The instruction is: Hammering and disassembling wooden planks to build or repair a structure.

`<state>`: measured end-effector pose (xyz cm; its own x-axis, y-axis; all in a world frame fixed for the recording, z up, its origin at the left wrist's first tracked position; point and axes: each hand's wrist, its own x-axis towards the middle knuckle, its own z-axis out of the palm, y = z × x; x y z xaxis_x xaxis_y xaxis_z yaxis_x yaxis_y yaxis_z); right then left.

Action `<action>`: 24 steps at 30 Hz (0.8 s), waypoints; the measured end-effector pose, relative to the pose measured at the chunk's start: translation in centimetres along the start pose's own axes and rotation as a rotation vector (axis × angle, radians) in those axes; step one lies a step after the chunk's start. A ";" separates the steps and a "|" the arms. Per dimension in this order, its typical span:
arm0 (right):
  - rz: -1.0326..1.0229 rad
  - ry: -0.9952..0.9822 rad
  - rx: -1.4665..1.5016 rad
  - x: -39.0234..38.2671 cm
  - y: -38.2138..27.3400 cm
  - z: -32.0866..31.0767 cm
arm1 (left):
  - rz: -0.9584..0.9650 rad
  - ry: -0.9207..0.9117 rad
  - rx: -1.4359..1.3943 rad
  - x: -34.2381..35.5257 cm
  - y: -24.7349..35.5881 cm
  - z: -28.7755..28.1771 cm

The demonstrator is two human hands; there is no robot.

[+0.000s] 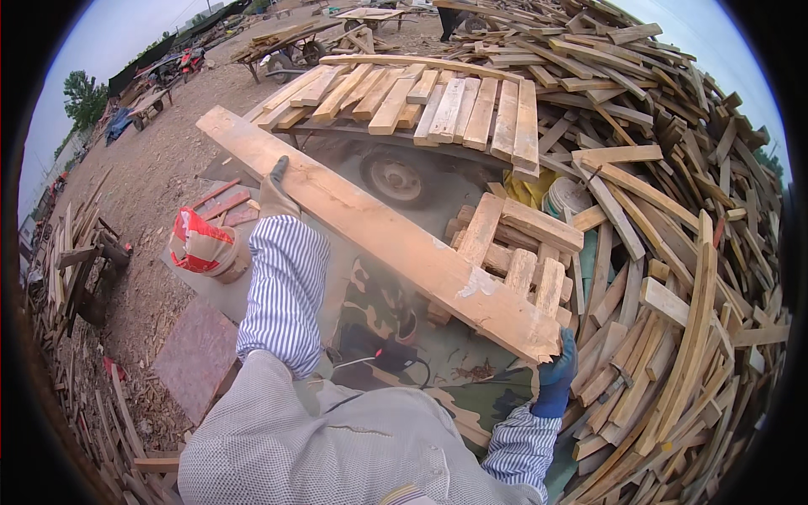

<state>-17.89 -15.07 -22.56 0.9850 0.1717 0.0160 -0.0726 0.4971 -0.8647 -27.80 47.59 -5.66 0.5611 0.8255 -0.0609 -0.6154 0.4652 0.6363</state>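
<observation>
A long, wide wooden plank (362, 210) slants across the view in front of me, its far end up to the left and its near end down to the right. My left hand (278, 192), in a tan and dark glove, grips its near edge toward the far end, the thumb on top. Wrapped round the splintered right end is my right hand (556, 374), in a blue glove; some of its fingers are hidden. Beneath and behind the plank's right half lies a stack of short wood blocks (540, 225), partly covered by it.
Boards (478, 114) lie on a wheeled cart ahead. A big heap of loose lumber (673, 210) rises along the right. At left stand a bucket with a red and white bag (204, 242) and a reddish panel (195, 358). A dark corded tool (394, 355) lies before me.
</observation>
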 end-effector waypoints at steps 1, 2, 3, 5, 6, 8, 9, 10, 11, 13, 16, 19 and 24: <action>-0.007 0.008 -0.021 -1.8 -1.0 -0.6 | -0.007 0.034 0.017 0.0 -1.2 -0.6; -0.016 0.024 -0.047 -3.4 -2.2 -1.1 | -0.016 0.038 0.018 -0.6 -2.4 -0.4; -0.009 0.026 -0.051 -4.6 -3.7 -1.4 | -0.075 0.036 -0.007 -1.8 -3.5 0.0; -0.309 -0.123 -0.905 -6.4 -6.0 -1.9 | -0.139 0.017 -0.023 -2.1 -5.4 -0.9; -0.308 -0.119 -0.911 -7.5 -6.0 -3.8 | -0.147 0.017 -0.026 -1.9 -7.1 -0.9; -0.270 0.076 -0.918 -9.9 -6.3 -7.6 | -0.269 0.026 -0.039 -1.8 -10.8 0.1; -0.263 0.083 -0.925 -10.8 -6.7 -7.9 | -0.280 0.029 -0.038 -1.9 -12.7 0.9; -0.216 0.131 -0.918 -11.6 -7.4 -7.3 | -0.275 0.060 -0.009 -2.1 -14.0 1.6; -0.168 0.181 -0.910 -12.4 -8.0 -6.7 | -0.271 0.090 0.022 -2.2 -15.2 2.1; -0.310 0.192 -1.219 -14.7 -9.1 -6.6 | -0.321 0.062 0.050 -2.2 -18.2 3.3; -0.259 0.318 -0.825 -17.3 -8.0 -6.9 | -0.436 0.048 0.132 -3.4 -21.6 7.1; -0.059 0.461 -0.475 -20.3 -7.9 -8.3 | -0.507 0.069 0.132 -4.8 -24.5 10.7; -0.047 0.337 -0.551 -22.3 -6.5 -12.7 | -0.556 0.012 0.281 -5.5 -27.6 16.6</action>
<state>-37.44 -32.98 -23.64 0.9868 -0.1605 -0.0204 -0.0251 -0.0275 -0.9993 -4.74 24.90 -10.17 0.7484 0.4880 -0.4492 -0.0626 0.7262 0.6847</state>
